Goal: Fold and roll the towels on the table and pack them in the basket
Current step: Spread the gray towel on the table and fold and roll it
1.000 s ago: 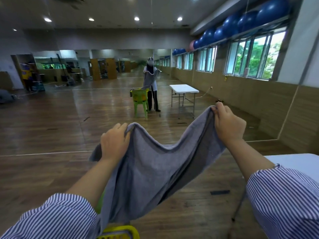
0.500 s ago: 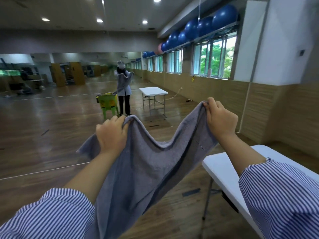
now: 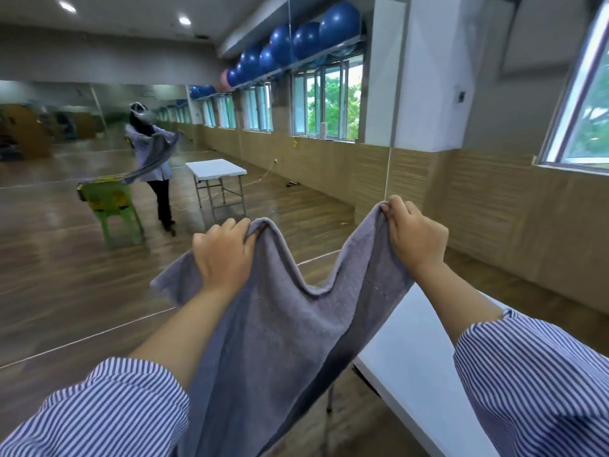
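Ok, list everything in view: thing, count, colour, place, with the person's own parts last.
towel: one, grey, held up in the air, sagging between the hands
folding table: one, white, lower right, beside the towel
wall mirror: one, left, reflecting the person, a green chair with a yellow basket, and a white table
exercise balls: several blue, one pink, on a shelf above the windows
windows: a row, right wall
floor: wood, brown
striped sleeves: two, blue and white
left hand: grips the towel's top edge
right hand: pinches the towel's top corner
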`<state>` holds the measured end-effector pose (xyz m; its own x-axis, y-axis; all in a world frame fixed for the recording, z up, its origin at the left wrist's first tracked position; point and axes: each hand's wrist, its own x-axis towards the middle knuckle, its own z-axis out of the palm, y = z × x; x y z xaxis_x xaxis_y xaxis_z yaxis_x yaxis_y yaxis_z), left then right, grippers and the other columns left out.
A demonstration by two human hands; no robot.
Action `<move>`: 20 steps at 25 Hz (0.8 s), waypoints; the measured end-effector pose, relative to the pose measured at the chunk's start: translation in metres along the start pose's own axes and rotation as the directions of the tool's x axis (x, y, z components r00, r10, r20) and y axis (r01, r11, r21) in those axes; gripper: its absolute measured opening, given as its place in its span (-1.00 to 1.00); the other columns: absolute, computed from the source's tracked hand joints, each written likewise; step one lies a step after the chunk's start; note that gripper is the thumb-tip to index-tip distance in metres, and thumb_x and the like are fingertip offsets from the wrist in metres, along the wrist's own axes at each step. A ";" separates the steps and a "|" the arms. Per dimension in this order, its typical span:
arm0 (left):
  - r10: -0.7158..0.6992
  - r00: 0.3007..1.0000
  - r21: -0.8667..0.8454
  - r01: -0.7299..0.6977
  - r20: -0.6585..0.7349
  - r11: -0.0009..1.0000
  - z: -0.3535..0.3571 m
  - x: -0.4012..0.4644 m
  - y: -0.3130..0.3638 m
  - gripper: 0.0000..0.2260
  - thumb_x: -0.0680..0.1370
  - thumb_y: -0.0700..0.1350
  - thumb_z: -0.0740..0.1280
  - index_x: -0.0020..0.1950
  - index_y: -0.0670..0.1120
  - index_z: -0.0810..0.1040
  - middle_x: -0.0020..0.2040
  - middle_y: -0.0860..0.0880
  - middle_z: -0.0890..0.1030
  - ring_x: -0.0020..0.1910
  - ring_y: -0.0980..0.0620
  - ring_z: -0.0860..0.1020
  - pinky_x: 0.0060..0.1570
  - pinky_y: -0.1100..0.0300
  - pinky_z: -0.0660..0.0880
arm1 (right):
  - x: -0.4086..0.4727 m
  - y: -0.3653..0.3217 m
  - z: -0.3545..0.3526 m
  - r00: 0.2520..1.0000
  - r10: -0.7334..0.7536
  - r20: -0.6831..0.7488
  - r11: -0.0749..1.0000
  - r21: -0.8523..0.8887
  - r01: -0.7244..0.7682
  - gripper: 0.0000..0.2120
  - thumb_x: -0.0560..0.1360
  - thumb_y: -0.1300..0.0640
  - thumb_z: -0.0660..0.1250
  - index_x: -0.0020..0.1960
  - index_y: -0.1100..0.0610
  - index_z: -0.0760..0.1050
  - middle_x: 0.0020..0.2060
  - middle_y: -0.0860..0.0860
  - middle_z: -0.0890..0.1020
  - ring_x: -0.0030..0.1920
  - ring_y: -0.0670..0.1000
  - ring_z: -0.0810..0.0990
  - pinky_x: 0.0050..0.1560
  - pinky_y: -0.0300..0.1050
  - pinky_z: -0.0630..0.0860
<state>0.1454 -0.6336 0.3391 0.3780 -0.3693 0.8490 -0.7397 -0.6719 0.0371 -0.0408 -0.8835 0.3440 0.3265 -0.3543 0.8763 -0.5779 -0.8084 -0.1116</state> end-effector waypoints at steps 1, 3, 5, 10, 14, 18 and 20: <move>-0.002 1.000 -0.019 0.002 0.001 1.000 0.015 0.004 0.002 -0.68 0.56 0.05 0.12 -0.28 -0.07 0.49 -0.37 -0.07 0.50 -0.41 -0.16 0.48 -0.34 0.10 0.18 | 0.001 0.004 0.010 1.000 0.005 0.001 1.000 -0.008 -0.005 -0.75 0.61 -0.04 0.03 -0.01 0.04 0.44 -0.29 0.03 0.54 -0.48 0.13 0.48 -0.48 -0.28 0.11; -0.010 1.000 -0.045 0.010 0.005 0.999 0.047 0.011 0.004 -0.69 0.56 0.05 0.12 -0.28 -0.07 0.48 -0.36 -0.07 0.51 -0.40 -0.16 0.48 -0.33 0.09 0.18 | 0.004 0.012 0.035 1.000 0.010 0.011 1.000 -0.030 -0.010 -0.78 0.62 -0.03 0.07 -0.02 0.04 0.43 -0.30 0.03 0.53 -0.49 0.12 0.47 -0.47 -0.29 0.04; -0.013 0.999 -0.058 0.015 0.033 0.998 0.083 0.020 0.003 -0.70 0.55 0.04 0.14 -0.29 -0.06 0.47 -0.36 -0.08 0.52 -0.39 -0.16 0.49 -0.32 0.08 0.19 | 0.010 0.017 0.064 0.999 0.013 0.033 0.999 -0.053 -0.011 -0.80 0.61 -0.02 0.09 -0.03 0.03 0.42 -0.32 0.03 0.52 -0.50 0.12 0.46 -0.47 -0.29 0.05; 0.003 0.997 -0.071 0.002 0.081 0.997 0.195 0.083 -0.009 -0.72 0.54 0.03 0.18 -0.31 -0.05 0.46 -0.38 -0.06 0.51 -0.41 -0.16 0.49 -0.32 0.09 0.15 | 0.054 0.026 0.164 0.998 -0.038 0.056 0.984 -0.170 0.047 -0.83 0.59 0.00 0.15 -0.09 0.02 0.45 -0.39 0.03 0.49 -0.58 0.10 0.43 -0.49 -0.30 0.04; -0.010 0.997 -0.120 0.020 0.081 0.993 0.270 0.166 -0.026 -0.71 0.56 0.04 0.15 -0.24 -0.06 0.53 -0.32 -0.10 0.55 -0.34 -0.18 0.52 -0.28 0.07 0.17 | 0.129 0.021 0.243 0.990 -0.126 0.058 0.965 -0.226 0.136 -0.84 0.56 -0.01 0.18 -0.11 0.02 0.46 -0.43 0.02 0.45 -0.62 0.10 0.40 -0.52 -0.29 0.07; -0.091 0.995 -0.181 0.097 0.039 0.979 0.320 0.253 -0.048 -0.75 0.61 0.01 0.21 -0.14 -0.10 0.55 -0.18 -0.19 0.59 -0.19 -0.25 0.55 -0.18 0.00 0.26 | 0.210 0.016 0.304 0.984 -0.179 0.003 0.943 -0.285 0.172 -0.86 0.56 0.00 0.21 -0.12 0.02 0.45 -0.44 0.02 0.47 -0.62 0.09 0.41 -0.54 -0.30 0.11; -0.145 0.989 -0.214 0.142 -0.002 0.966 0.333 0.289 -0.061 -0.72 0.62 0.03 0.19 -0.14 -0.12 0.52 -0.14 -0.22 0.58 -0.16 -0.27 0.54 -0.14 -0.03 0.32 | 0.247 0.020 0.318 0.987 -0.158 -0.035 0.947 -0.289 0.142 -0.91 0.55 0.04 0.25 -0.10 0.03 0.41 -0.44 0.03 0.49 -0.63 0.10 0.42 -0.54 -0.30 0.14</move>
<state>0.4849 -0.9135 0.4067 0.4802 -0.2660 0.8358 -0.7806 -0.5642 0.2689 0.2661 -1.1367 0.4091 0.3878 -0.2055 0.8986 -0.7170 -0.6799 0.1539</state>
